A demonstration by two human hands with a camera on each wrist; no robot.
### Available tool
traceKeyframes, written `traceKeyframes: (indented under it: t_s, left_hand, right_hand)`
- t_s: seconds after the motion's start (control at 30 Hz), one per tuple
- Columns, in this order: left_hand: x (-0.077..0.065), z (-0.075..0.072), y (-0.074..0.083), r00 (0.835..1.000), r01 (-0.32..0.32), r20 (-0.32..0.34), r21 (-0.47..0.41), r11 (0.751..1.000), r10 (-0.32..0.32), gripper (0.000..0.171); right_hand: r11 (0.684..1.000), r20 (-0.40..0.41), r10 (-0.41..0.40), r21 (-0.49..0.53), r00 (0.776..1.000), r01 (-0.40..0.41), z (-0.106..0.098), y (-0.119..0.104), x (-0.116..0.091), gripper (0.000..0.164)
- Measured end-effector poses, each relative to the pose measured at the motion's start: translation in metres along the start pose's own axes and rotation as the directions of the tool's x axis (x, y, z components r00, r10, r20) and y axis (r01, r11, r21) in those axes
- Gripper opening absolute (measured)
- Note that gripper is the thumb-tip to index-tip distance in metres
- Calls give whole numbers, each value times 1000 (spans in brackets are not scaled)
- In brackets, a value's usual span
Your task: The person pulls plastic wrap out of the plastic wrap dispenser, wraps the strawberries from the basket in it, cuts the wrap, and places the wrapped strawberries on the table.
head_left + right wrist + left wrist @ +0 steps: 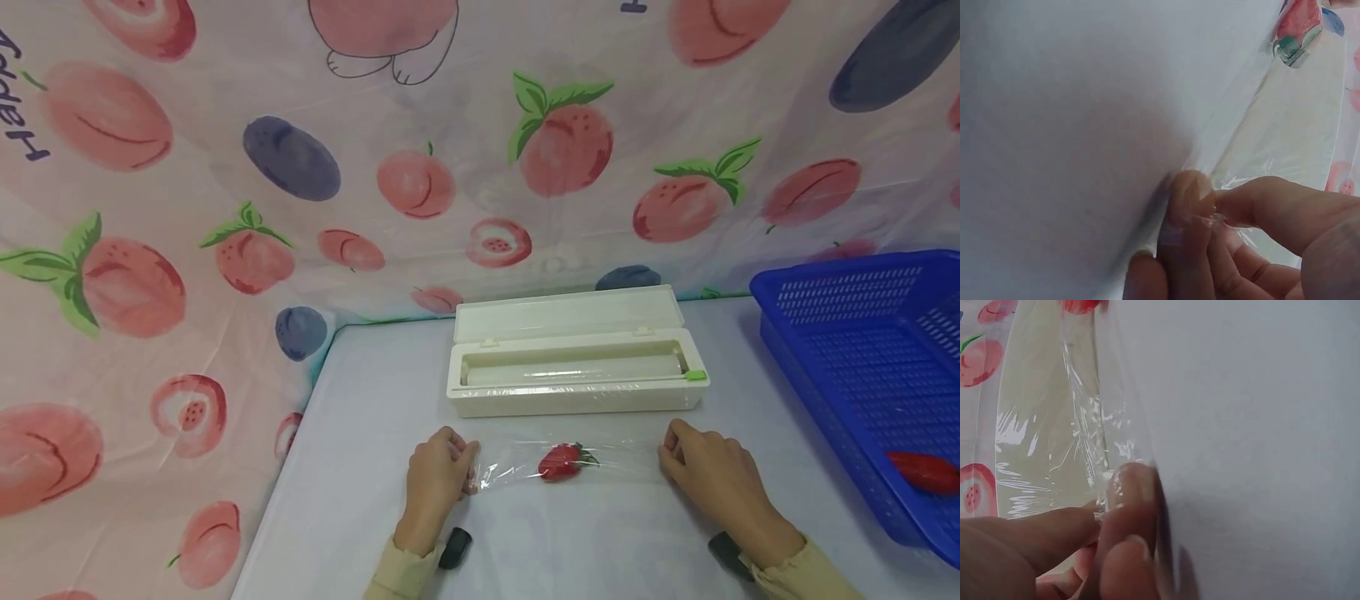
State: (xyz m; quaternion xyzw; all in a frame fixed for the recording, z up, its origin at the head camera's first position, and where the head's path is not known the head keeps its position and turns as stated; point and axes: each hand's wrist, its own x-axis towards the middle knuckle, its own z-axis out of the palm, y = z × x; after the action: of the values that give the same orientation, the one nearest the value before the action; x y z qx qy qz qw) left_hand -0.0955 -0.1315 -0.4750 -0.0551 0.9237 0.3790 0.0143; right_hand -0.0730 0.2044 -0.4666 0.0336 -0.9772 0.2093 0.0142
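Observation:
A red strawberry with green leaves lies within a strip of clear cling film on the white table; in the head view I cannot tell how far the film goes round it. My left hand pinches the film's left end between thumb and fingers, and the left wrist view shows the film gathered at the fingertips. At the opposite end my right hand pinches the film's right end. Behind the film stands a white cling film dispenser, lid raised, with a roll inside.
A blue plastic basket stands on the right with a red, elongated item in it. Fruit-print cloth hangs behind and to the left of the white table. A green slider sits at the dispenser's right end.

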Motion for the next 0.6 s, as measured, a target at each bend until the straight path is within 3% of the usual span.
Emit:
traceKeyframes:
  t_s: [0.3,0.6]
  left_hand:
    - [4,2,2,1000,28,-16,92,995,-26,23]
    - [9,3,4,999,45,-28,90,995,-43,23]
  right_hand:
    - [1000,28,26,-5,999,-26,-1,0,3,15]
    - [1000,21,11,6,1000,-11,-2,0,4,18]
